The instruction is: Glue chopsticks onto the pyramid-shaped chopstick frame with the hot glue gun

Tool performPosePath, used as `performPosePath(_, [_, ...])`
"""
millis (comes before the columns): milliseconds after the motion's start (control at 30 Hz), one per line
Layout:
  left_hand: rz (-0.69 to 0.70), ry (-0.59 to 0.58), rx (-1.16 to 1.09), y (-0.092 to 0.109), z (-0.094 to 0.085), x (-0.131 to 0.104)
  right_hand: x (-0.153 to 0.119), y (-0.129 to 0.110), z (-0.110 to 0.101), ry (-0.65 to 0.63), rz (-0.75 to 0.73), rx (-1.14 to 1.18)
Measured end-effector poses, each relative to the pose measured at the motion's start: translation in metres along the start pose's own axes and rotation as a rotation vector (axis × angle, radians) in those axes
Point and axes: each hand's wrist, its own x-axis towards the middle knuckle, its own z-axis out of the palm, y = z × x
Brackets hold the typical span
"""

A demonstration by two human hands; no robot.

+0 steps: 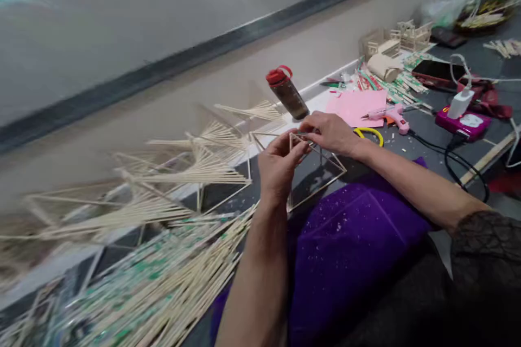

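In front of me stands an open frame of thin wooden sticks (pixel 318 191), its near edge over a purple cloth (pixel 354 238). My left hand (pixel 280 161) is closed round an upper corner of that stick frame, thumb and fingers pinching it. Fingertips of my right hand (pixel 328 131) meet the same corner from the right, pinched on something small and greyish that I cannot make out. To the left of my hands stand several twisted fans of sticks (pixel 203 168). Beneath them lies a heap of loose sticks (pixel 183 282), some in green-printed wrappers.
Behind my hands stands a dark bottle with a red cap (pixel 288 95). Rightward lie pink paper (pixel 358 107), a pink glue gun (pixel 393 115), a yellow-handled tool (pixel 372 134), a purple power block (pixel 464 119) with cables, and a phone (pixel 439 73). A wall (pixel 163 38) runs along the back.
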Motion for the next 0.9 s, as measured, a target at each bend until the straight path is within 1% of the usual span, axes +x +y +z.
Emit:
performPosePath(133, [0.003,-0.003,0.059,-0.001,-0.003,-0.001,0.002,0.011,0.005,0.005,0.007,0.057])
performPosePath(233, [0.022,0.004,0.079,-0.003,-0.004,-0.001,0.005,0.014,0.009,-0.020,0.007,0.083])
performPosePath(400, [0.046,0.019,0.107,-0.003,-0.004,0.000,0.010,0.014,0.010,-0.061,0.019,0.078])
performPosePath(633, [0.060,0.008,0.102,-0.005,-0.006,0.002,0.009,0.014,0.007,-0.139,-0.024,0.080])
performPosePath(800, [0.073,0.012,0.113,-0.008,-0.007,0.003,0.011,0.016,0.008,-0.158,-0.080,0.078])
performPosePath(900, [0.072,0.006,0.126,-0.008,-0.008,0.004,0.012,0.017,0.007,-0.155,-0.087,0.082])
